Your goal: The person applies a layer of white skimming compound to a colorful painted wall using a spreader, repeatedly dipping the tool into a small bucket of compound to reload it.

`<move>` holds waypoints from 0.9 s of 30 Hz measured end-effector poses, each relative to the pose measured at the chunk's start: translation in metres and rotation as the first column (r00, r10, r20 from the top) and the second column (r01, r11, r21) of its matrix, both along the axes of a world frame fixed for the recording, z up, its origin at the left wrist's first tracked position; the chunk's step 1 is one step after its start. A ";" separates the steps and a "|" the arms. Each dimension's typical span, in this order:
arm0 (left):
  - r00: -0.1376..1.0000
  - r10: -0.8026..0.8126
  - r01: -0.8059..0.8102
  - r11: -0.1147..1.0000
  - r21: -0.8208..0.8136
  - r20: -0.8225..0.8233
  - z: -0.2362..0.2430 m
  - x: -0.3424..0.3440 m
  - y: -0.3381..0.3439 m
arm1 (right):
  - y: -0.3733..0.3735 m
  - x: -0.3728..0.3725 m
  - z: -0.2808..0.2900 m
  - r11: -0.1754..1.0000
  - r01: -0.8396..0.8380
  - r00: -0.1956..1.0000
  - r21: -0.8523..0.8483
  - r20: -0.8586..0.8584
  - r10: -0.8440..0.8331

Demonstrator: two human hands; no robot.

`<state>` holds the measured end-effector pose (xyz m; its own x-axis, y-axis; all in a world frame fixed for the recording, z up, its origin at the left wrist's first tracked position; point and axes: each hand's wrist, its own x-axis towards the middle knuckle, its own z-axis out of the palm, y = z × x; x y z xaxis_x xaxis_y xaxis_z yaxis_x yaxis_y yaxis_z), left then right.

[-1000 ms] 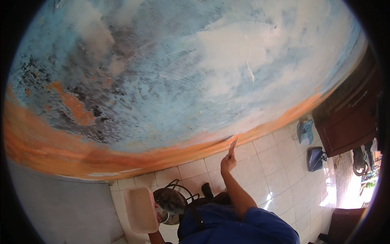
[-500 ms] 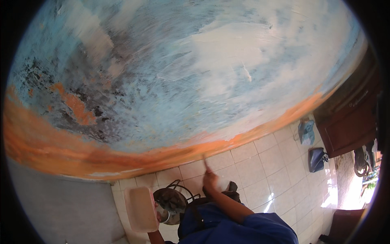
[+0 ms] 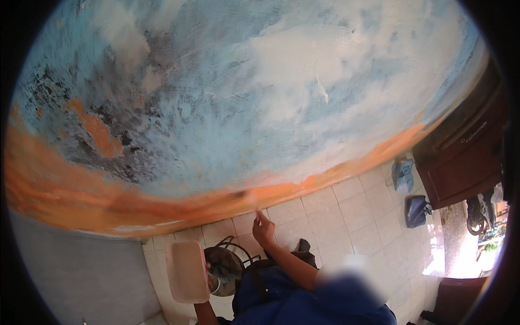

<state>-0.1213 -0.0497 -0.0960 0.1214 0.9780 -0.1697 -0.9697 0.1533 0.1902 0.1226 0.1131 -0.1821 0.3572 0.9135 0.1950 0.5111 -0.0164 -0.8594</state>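
Note:
My right hand (image 3: 264, 230) is closed round the thin handle of a paintbrush (image 3: 255, 206), blurred by motion. The dark bristle end seems to meet the orange band low on the painted wall (image 3: 292, 97), but exact contact is hard to make out. Above the orange, the wall is mottled light blue, white and grey. At the lower left, my left hand (image 3: 210, 278) grips a pale pinkish rectangular plastic tub (image 3: 187, 271) by its right side. Its fingers show partly at the rim, and the thumb is hidden.
Below the tub's right side stands a round dark stool or stand (image 3: 225, 265) with curved metal bars. Light tiles (image 3: 346, 222) cover the floor. A blue bag (image 3: 402, 175) and a dark blue bag (image 3: 417, 211) lie at the right, near a brown wooden door (image 3: 460, 162).
My right hand and the paintbrush have moved left and slightly up along the orange band. The tub stays in my left hand. The whole view has shifted a little.

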 end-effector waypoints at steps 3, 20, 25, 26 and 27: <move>1.000 -0.009 0.009 1.000 0.012 0.002 0.001 0.002 0.004 | -0.025 0.026 -0.022 0.969 -0.242 0.954 0.049 -0.167 0.247; 0.983 -0.103 0.099 0.995 0.034 0.154 0.004 0.015 0.012 | 0.087 0.146 -0.013 0.949 0.267 0.939 0.165 0.175 -0.295; 0.993 -0.060 0.058 0.998 0.026 0.097 -0.002 0.007 0.003 | 0.066 0.186 -0.014 0.928 0.336 0.928 0.164 0.114 -0.356; 0.994 -0.052 0.050 0.998 0.023 0.093 -0.005 0.004 -0.001 | 0.050 0.186 -0.013 0.960 0.269 0.953 0.084 0.119 -0.277; 0.994 -0.045 0.044 0.999 0.021 0.096 -0.008 0.001 -0.003 | 0.035 0.184 -0.011 0.980 0.198 0.973 0.006 0.119 -0.198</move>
<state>-0.1201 -0.0532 -0.1037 0.1796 0.9742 -0.1367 -0.9759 0.1939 0.0998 0.3064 0.1485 -0.1928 0.5058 0.8281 0.2416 0.5955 -0.1326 -0.7923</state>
